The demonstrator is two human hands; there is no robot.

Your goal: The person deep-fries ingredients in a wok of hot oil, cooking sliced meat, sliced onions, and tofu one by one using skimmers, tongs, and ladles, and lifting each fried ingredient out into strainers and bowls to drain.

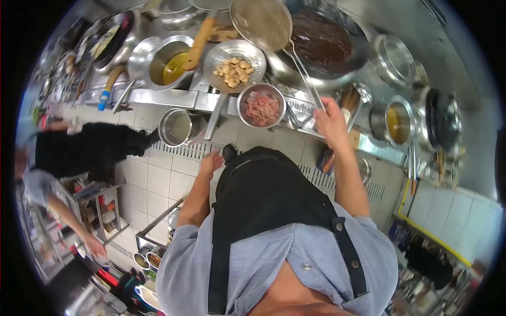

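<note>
My right hand is closed round the long metal handle of a round mesh strainer. The strainer is held over the left edge of a large wok of dark liquid. Lowered near my apron, my left hand looks empty, with its fingers loosely apart. Above that hand is the handle of a perforated ladle, whose bowl carries browned chunks. Beside the ladle, a steel bowl of raw-looking sliced meat sits at the counter's front edge.
A pot of yellow oil stands to the left, with a wooden-handled tool across it. Another pot with yellow liquid is at the right. A steel pot is below the counter edge. A co-worker stands at the left.
</note>
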